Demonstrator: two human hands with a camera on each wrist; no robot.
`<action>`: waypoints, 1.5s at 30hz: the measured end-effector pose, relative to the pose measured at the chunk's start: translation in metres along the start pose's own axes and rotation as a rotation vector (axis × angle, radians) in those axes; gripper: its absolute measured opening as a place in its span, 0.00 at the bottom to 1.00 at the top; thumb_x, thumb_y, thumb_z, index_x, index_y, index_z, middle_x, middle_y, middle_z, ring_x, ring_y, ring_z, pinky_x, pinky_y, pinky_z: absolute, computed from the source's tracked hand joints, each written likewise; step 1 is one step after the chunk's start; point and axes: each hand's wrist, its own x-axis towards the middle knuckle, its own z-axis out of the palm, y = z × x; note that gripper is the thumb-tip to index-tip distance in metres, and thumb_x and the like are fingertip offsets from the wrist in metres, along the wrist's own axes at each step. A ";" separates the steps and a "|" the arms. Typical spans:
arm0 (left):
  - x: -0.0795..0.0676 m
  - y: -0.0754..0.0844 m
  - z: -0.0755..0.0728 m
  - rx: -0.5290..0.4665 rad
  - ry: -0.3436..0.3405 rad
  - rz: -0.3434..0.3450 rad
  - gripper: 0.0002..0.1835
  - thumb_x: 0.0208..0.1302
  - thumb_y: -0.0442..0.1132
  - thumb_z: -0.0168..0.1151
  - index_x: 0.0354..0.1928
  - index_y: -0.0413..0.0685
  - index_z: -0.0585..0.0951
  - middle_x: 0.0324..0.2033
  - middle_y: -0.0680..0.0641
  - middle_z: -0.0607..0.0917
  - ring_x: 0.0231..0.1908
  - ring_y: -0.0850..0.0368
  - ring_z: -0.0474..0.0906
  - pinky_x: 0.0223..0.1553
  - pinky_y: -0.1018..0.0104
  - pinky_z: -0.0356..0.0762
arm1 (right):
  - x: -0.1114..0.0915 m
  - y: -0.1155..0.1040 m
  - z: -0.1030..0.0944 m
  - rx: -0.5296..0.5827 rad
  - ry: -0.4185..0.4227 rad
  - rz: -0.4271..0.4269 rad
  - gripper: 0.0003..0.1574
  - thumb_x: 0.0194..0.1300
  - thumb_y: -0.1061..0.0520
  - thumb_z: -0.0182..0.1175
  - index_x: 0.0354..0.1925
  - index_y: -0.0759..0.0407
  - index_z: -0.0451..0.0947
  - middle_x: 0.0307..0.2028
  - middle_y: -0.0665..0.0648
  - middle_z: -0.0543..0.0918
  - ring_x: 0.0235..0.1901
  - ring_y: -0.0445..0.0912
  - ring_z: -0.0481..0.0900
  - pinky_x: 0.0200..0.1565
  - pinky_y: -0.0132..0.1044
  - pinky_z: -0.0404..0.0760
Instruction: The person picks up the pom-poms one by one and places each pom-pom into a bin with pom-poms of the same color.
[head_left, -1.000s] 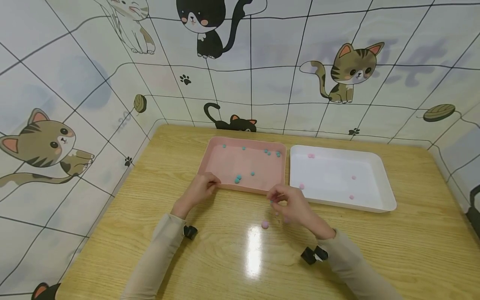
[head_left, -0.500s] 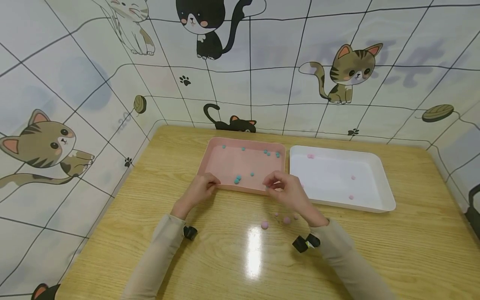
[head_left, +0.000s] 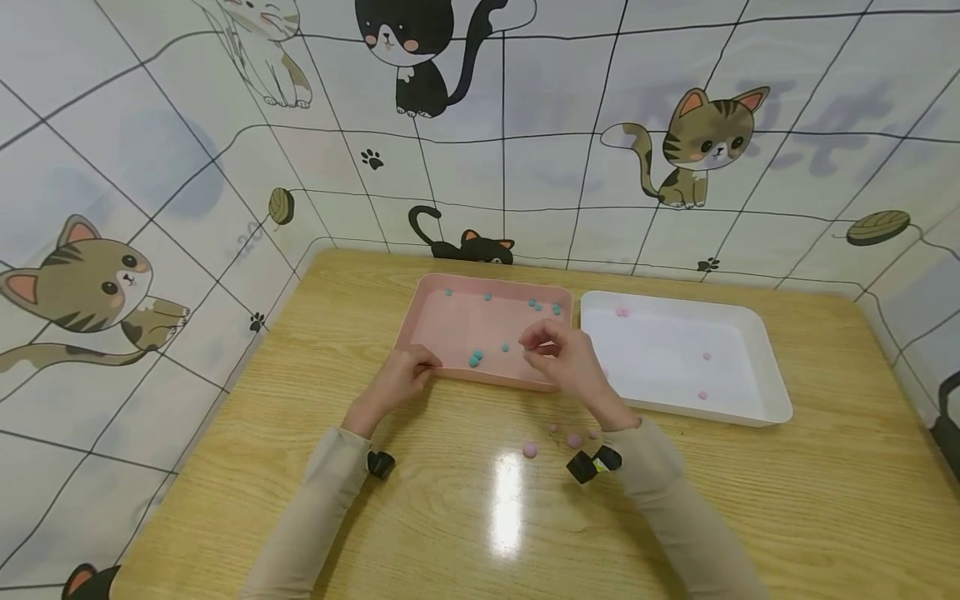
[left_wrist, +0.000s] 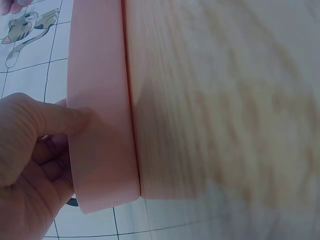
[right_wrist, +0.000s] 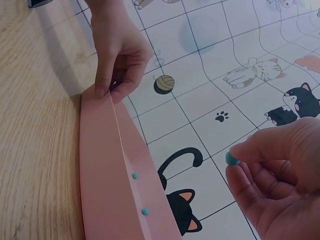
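My left hand (head_left: 399,382) pinches the near left corner of the pink tray (head_left: 491,379), thumb on the outer wall and fingers inside the rim, as the left wrist view shows. My right hand (head_left: 564,360) is raised over that tray's near right part. Between its thumb and fingertips it pinches a small teal ball (right_wrist: 231,159), seen in the right wrist view. Several similar teal balls (head_left: 475,360) lie scattered on the pink tray's floor. Just right of it stands a white tray (head_left: 675,404) holding a few small pink balls (head_left: 622,312).
Several loose pink balls (head_left: 530,450) of differing sizes lie on the wooden table (head_left: 420,533) in front of the trays, below the right forearm. Behind the table rises a wall (head_left: 555,167) with cat drawings. A dark object (head_left: 948,425) shows at the right edge.
My right hand has moved up and slightly left, from in front of the pink tray's near edge to above its inside. The left hand has stayed at the corner.
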 end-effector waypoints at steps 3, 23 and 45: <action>0.000 -0.001 0.000 -0.002 -0.003 -0.003 0.06 0.54 0.21 0.62 0.31 0.34 0.83 0.29 0.41 0.83 0.33 0.50 0.80 0.35 0.61 0.80 | 0.005 0.000 0.001 -0.004 0.014 0.012 0.07 0.56 0.73 0.61 0.36 0.69 0.78 0.35 0.63 0.81 0.35 0.52 0.80 0.40 0.36 0.81; 0.000 -0.004 0.001 0.000 -0.005 0.005 0.05 0.55 0.22 0.62 0.31 0.35 0.84 0.30 0.41 0.84 0.33 0.50 0.80 0.36 0.61 0.80 | 0.046 0.014 0.007 0.074 0.102 0.081 0.09 0.55 0.75 0.61 0.38 0.75 0.77 0.40 0.71 0.79 0.39 0.58 0.79 0.37 0.23 0.77; 0.000 -0.004 0.001 0.001 0.000 0.005 0.04 0.56 0.23 0.62 0.31 0.36 0.83 0.29 0.41 0.83 0.32 0.52 0.80 0.34 0.62 0.80 | 0.067 0.031 0.011 -0.011 0.168 0.241 0.10 0.56 0.69 0.63 0.39 0.68 0.80 0.38 0.64 0.82 0.38 0.52 0.80 0.41 0.33 0.79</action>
